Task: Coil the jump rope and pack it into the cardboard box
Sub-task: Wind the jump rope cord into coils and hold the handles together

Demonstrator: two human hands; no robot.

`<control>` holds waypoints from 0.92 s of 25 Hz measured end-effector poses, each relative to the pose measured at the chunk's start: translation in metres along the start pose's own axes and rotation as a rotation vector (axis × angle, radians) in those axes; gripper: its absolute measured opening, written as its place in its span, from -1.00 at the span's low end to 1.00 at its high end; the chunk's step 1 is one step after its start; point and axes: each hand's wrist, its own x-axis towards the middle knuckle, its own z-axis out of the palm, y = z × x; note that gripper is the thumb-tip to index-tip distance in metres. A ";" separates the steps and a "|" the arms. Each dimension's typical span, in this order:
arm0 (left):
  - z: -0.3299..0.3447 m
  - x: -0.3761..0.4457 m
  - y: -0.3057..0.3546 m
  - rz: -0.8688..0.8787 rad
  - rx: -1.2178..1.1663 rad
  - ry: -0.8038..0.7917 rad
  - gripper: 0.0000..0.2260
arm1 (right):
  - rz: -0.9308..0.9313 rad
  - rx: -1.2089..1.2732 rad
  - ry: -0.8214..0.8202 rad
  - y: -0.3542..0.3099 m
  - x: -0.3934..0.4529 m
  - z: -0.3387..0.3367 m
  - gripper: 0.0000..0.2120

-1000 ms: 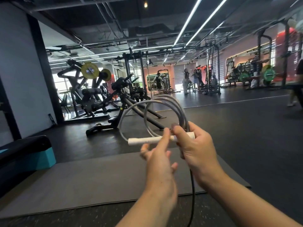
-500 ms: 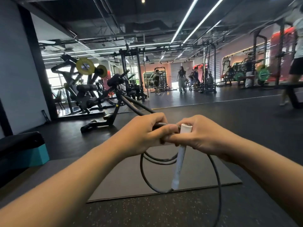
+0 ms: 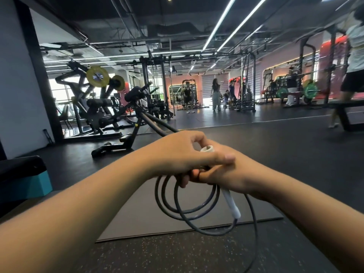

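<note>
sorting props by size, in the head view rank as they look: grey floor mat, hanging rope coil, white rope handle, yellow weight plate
1. floor mat
2. rope coil
3. white handle and yellow plate: look alike; the plate stands far off, so true size is unsure.

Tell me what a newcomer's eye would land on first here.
First, the left hand and right hand meeting at centre frame, gripping a dark grey jump rope whose loops hang below, its white plastic handle pointing down. Behind left, a black weight machine with yellow plates stands out.

head: worn, faces forward-down | close over hands | single view
</note>
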 end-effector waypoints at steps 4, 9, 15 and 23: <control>0.006 0.001 -0.004 0.084 -0.031 -0.051 -0.66 | -0.040 0.064 0.056 0.000 0.000 0.000 -0.56; -0.005 -0.011 -0.032 0.125 -0.248 0.097 -0.79 | 0.178 -0.038 -0.040 0.007 -0.014 -0.023 -0.70; -0.037 -0.037 -0.057 0.015 -0.223 0.136 -0.76 | 0.328 -0.143 0.141 0.031 -0.034 -0.086 -0.48; -0.040 -0.029 -0.068 -0.206 -0.534 0.251 -0.71 | 0.269 0.356 0.311 0.059 -0.034 -0.069 -0.76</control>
